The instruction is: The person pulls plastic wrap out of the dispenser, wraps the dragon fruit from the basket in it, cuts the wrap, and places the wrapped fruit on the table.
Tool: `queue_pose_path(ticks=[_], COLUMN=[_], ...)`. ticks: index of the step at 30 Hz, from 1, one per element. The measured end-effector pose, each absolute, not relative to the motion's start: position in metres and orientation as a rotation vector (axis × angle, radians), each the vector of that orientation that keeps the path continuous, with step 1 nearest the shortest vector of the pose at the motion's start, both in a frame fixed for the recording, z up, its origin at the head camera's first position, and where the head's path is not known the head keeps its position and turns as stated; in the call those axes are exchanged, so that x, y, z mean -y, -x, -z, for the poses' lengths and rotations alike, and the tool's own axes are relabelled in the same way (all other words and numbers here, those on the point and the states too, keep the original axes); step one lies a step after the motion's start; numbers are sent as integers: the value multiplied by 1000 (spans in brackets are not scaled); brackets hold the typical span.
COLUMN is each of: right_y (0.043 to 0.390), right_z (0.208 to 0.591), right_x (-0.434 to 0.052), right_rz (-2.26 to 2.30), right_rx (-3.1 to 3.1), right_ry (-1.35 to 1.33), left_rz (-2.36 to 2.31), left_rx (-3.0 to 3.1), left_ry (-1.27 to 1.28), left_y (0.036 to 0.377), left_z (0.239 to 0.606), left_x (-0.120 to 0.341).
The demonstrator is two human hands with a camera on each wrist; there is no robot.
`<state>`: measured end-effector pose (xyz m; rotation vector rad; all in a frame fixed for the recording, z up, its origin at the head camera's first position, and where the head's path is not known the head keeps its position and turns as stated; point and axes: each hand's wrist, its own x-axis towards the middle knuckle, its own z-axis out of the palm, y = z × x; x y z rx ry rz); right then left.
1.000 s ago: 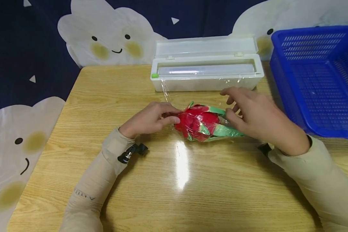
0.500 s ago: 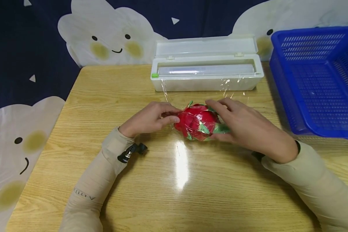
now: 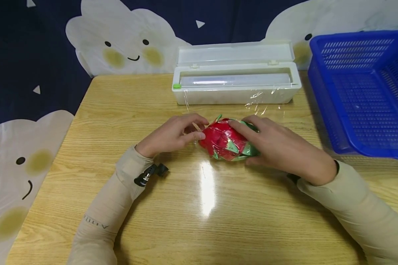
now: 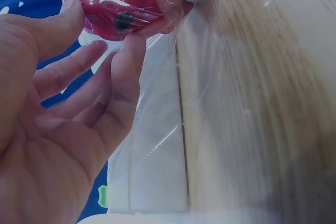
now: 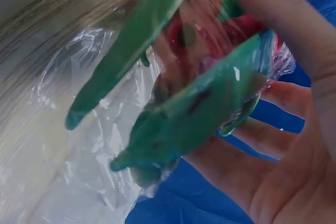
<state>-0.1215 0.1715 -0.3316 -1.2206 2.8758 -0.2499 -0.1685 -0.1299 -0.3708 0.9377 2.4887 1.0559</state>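
Lying left-right between both hands, the dragon fruit is pinched by left hand fingers, right hand fingers curled around it

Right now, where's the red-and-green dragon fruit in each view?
Head: the red-and-green dragon fruit lies centre, between both hands, on the wooden table.
Left wrist: top left, under clear plastic film.
Right wrist: fills the centre, green scales foremost.
Shared landmark: the clear plastic film around the fruit.

I'm in snug beige long sleeves, tiny lettering on the left one, black strap clips at both wrists.
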Motion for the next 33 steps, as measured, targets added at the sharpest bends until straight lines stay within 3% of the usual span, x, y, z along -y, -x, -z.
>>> queue_pose_path(ticks=[33], right_y=[124], right_z=[330], right_x=[-173], right_rz=[177], right_rx=[-2877], right_ry=[1293], left_rz=[-1042], left_rx=[-2608], left_ry=[-1137], left_y=[162], left_z=[365], left_x=[126])
